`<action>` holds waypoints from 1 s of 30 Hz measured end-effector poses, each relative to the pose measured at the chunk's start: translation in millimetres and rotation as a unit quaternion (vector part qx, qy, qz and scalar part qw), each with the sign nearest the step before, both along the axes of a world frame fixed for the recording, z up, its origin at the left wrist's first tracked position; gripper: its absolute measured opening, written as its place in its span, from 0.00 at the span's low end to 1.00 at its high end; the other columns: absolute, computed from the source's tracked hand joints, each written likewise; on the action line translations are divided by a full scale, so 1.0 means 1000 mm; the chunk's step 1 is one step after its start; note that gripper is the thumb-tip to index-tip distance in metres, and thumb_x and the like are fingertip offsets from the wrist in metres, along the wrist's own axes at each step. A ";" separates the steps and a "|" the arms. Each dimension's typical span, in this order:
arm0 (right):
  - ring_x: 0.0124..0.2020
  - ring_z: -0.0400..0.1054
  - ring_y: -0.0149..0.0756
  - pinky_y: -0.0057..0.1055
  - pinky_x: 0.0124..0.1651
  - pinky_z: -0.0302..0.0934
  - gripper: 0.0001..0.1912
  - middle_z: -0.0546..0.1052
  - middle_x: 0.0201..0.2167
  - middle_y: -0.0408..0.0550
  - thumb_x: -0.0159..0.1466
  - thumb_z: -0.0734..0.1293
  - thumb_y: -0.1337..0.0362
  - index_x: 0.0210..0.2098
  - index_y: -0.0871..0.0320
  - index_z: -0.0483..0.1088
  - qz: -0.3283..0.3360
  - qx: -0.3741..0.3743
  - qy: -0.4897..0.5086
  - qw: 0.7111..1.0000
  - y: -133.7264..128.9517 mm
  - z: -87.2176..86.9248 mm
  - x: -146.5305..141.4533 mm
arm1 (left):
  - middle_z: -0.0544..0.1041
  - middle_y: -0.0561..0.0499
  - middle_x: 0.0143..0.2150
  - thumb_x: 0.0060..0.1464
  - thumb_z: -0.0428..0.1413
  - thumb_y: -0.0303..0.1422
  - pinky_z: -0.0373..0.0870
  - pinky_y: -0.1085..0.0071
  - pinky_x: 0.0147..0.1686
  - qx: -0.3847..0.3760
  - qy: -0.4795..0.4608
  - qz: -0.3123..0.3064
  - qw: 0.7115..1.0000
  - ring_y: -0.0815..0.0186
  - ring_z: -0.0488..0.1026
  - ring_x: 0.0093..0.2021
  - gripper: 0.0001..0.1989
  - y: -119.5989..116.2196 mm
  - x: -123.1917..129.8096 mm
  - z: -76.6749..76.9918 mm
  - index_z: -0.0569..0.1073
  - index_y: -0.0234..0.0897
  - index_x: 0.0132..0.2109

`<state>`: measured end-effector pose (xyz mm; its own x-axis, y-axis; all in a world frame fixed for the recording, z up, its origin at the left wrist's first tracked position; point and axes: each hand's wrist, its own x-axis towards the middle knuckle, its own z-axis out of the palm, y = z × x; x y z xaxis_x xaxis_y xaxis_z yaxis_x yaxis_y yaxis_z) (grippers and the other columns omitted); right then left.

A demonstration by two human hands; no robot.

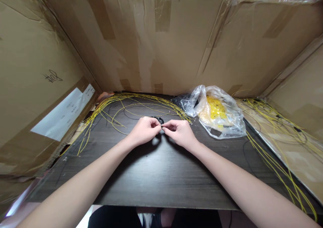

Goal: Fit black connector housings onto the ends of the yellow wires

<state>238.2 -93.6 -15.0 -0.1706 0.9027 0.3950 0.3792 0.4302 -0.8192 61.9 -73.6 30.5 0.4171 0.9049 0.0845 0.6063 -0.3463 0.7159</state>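
Note:
My left hand [145,130] and my right hand [180,132] meet over the middle of the table, fingertips almost touching. Thumb and forefinger of each are pinched together at a tiny dark piece [162,126], too small and covered to name. Just behind the fingertips lies a little heap of black parts [159,119], partly hidden by the left fingers. A long bundle of thin yellow wires [131,95] arcs across the table behind both hands, its right ends close to my right knuckles. One loose wire passes behind my left wrist.
A clear plastic bag [227,127] of small yellow parts lies right of my hands, with dark parts in plastic [185,101] beside it. More yellow wires [275,117] rest on cardboard at the right. Cardboard walls [141,46] enclose the dark table [161,181] at the back and sides.

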 end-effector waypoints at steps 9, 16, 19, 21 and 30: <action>0.31 0.76 0.35 0.30 0.37 0.69 0.07 0.82 0.32 0.46 0.59 0.68 0.68 0.36 0.57 0.79 0.001 0.022 -0.021 1.000 -0.001 0.003 0.001 | 0.75 0.52 0.23 0.50 0.53 0.32 0.58 0.76 0.24 0.029 0.025 -0.008 0.999 0.70 0.67 0.24 0.09 0.003 -0.001 -0.006 0.76 0.33 0.28; 0.31 0.76 0.35 0.30 0.37 0.69 0.07 0.82 0.31 0.46 0.59 0.68 0.69 0.36 0.58 0.79 0.003 0.024 -0.023 0.999 -0.002 0.003 -0.001 | 0.73 0.52 0.22 0.49 0.53 0.31 0.58 0.76 0.23 0.045 0.037 -0.007 0.998 0.70 0.66 0.23 0.09 0.004 -0.002 -0.007 0.75 0.33 0.27; 0.31 0.76 0.35 0.30 0.37 0.69 0.07 0.81 0.32 0.46 0.59 0.68 0.69 0.36 0.58 0.78 -0.002 0.026 -0.022 0.999 -0.003 0.004 -0.001 | 0.74 0.52 0.22 0.49 0.53 0.31 0.58 0.76 0.23 0.040 0.031 -0.002 0.999 0.70 0.66 0.23 0.09 0.003 -0.001 -0.005 0.76 0.33 0.27; 0.31 0.76 0.35 0.30 0.38 0.69 0.07 0.81 0.32 0.46 0.59 0.68 0.69 0.36 0.58 0.78 -0.006 0.022 -0.018 1.000 -0.002 0.005 0.000 | 0.74 0.52 0.22 0.49 0.53 0.32 0.58 0.76 0.23 0.031 0.023 -0.001 0.999 0.70 0.66 0.22 0.09 0.002 0.000 -0.003 0.76 0.33 0.27; 0.32 0.76 0.36 0.31 0.39 0.70 0.06 0.81 0.32 0.47 0.60 0.68 0.67 0.36 0.58 0.77 -0.001 -0.009 0.018 1.000 -0.001 0.002 -0.001 | 0.78 0.51 0.25 0.52 0.53 0.33 0.59 0.76 0.24 -0.031 -0.013 -0.012 0.999 0.70 0.67 0.23 0.11 0.005 -0.002 -0.005 0.76 0.33 0.27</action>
